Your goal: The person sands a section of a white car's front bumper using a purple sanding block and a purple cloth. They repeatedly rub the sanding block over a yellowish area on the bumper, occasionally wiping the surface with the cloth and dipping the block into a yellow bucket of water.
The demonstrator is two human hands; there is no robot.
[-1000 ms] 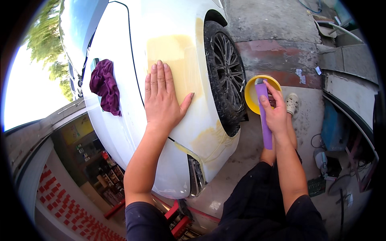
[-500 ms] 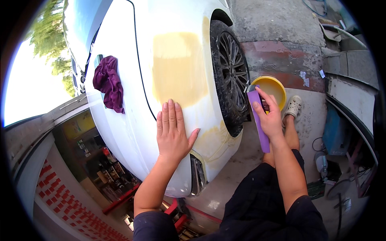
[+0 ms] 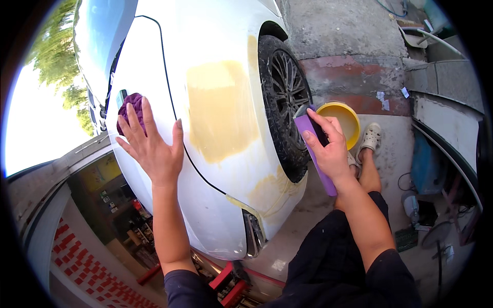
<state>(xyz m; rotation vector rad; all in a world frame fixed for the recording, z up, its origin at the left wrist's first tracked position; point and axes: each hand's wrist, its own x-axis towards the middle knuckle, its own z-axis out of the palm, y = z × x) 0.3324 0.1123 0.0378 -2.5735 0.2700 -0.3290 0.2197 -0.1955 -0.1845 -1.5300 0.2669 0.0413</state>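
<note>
My left hand (image 3: 158,154), fingers spread, is over the white car's hood (image 3: 149,66) and partly covers a crumpled dark purple cloth (image 3: 132,102). Whether the fingertips touch the cloth I cannot tell. In my right hand (image 3: 331,151) is a long purple sanding block (image 3: 314,149), with a dark sheet showing at its upper end. The block is held beside the front wheel (image 3: 287,77), off the body. Between the hands, the fender (image 3: 205,172) carries a smooth yellowish filler patch (image 3: 221,113). Another patch of filler (image 3: 269,190) lies near the headlight (image 3: 252,233).
A yellow bucket (image 3: 354,141) of cloudy liquid stands on the floor by the wheel, near my foot in a clog (image 3: 371,137). Panels and a blue box (image 3: 429,161) line the right side. Red stand parts (image 3: 226,277) are below the car's front.
My left hand has lifted from the fender below the filler patch and moved left to the cloth, its fingers spreading. My right hand still holds the sanding block. The view has shifted slightly.
</note>
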